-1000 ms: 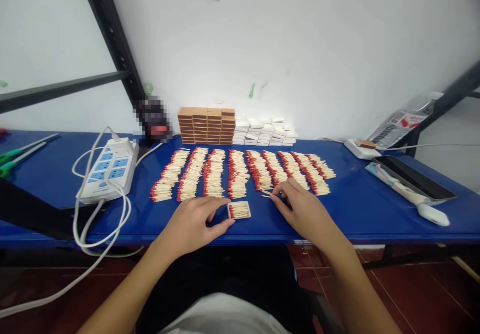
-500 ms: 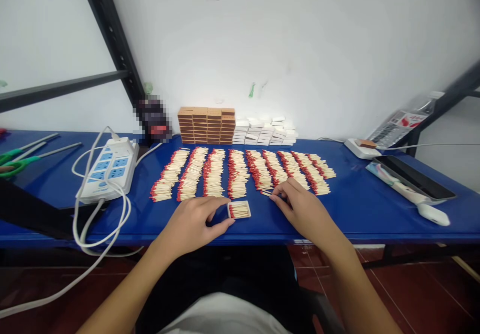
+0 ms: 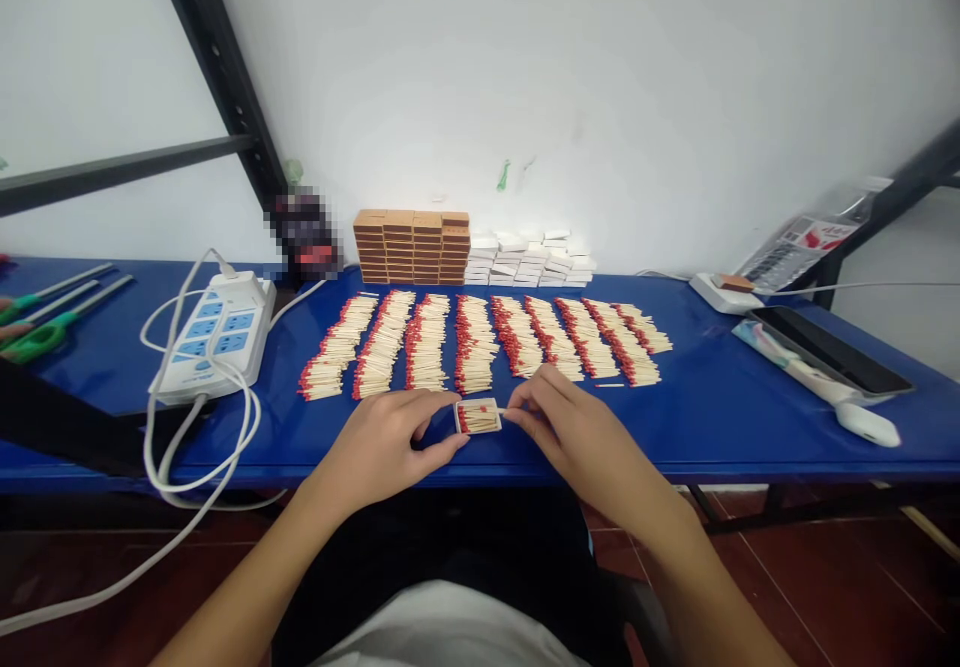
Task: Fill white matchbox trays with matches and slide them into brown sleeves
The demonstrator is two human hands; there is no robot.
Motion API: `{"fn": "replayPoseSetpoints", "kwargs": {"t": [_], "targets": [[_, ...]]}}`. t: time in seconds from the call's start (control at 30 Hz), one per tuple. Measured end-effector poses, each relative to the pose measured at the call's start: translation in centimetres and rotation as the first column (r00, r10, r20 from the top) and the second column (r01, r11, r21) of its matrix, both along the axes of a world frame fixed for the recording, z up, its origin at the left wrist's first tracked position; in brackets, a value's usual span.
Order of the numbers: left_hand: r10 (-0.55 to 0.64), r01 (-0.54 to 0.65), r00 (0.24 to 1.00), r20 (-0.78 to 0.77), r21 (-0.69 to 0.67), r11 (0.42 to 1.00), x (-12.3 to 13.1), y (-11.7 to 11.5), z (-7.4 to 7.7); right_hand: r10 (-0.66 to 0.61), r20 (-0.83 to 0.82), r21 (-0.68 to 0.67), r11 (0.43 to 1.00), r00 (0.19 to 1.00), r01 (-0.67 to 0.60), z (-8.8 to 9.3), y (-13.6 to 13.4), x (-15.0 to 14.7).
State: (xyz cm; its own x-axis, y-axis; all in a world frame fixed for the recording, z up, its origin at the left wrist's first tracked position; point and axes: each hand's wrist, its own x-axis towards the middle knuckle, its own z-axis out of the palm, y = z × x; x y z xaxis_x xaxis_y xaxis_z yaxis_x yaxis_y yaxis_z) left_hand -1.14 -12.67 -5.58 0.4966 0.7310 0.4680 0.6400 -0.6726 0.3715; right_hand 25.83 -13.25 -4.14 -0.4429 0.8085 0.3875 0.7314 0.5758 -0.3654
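A small open matchbox tray (image 3: 478,416) holding red-tipped matches sits near the front edge of the blue table (image 3: 720,407). My left hand (image 3: 390,442) rests at the tray's left side, thumb and fingers pinching its left edge. My right hand (image 3: 570,427) is at the tray's right side, fingertips pinched together against it, seemingly on matches, though I cannot make out what they hold. Behind the tray lie several rows of red-tipped matches (image 3: 480,347). One loose match (image 3: 609,385) lies to the right of my right hand.
Stacked brown matchbox sleeves (image 3: 412,247) and white trays (image 3: 529,259) stand at the wall. A white power strip (image 3: 214,335) with looping cable lies left, scissors (image 3: 45,332) at the far left. A phone (image 3: 832,350), a white device (image 3: 866,425) and a plastic bag (image 3: 810,237) are at the right.
My right hand has moved left from the match rows to the right side of the tray. My left hand has stayed on the tray. The view has shifted slightly.
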Motion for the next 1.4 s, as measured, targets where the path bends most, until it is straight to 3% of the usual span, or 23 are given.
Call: {"fn": "replayPoseSetpoints", "kwargs": {"t": [0.33, 0.53, 0.73, 1.03, 1.33, 1.4], "targets": [[-0.009, 0.009, 1.000, 0.011, 0.007, 1.000, 0.2, -0.1, 0.2, 0.040, 0.093, 0.037, 0.998, 0.995, -0.044, -0.9, -0.4, -1.6], [-0.006, 0.006, 1.000, 0.000, -0.003, 1.000, 0.0, 0.0, 0.1, 0.057, -0.027, -0.061, 0.996, 0.998, -0.059, -0.8, 0.0, -0.8], [-0.009, 0.009, 1.000, 0.009, -0.001, 1.000, 0.0, 0.0, 0.0, -0.015, -0.149, -0.181, 0.983, 0.989, -0.012, -0.4, 0.2, 0.6], [-0.009, 0.009, 1.000, 0.006, -0.012, 1.000, 0.0, -0.1, 0.0, 0.030, -0.291, -0.269, 0.956, 0.956, -0.112, -1.1, 0.4, -0.5], [-0.030, 0.030, 0.999, 0.025, 0.008, 1.000, 0.0, -0.1, 0.1, 0.026, -0.349, -0.272, 0.954, 0.937, -0.128, -1.3, 0.7, -0.6], [-0.025, 0.025, 0.999, 0.026, 0.010, 1.000, 0.0, 0.0, 0.0, -0.012, -0.362, -0.246, 0.966, 0.932, -0.083, -1.4, 1.0, 0.0]]}}
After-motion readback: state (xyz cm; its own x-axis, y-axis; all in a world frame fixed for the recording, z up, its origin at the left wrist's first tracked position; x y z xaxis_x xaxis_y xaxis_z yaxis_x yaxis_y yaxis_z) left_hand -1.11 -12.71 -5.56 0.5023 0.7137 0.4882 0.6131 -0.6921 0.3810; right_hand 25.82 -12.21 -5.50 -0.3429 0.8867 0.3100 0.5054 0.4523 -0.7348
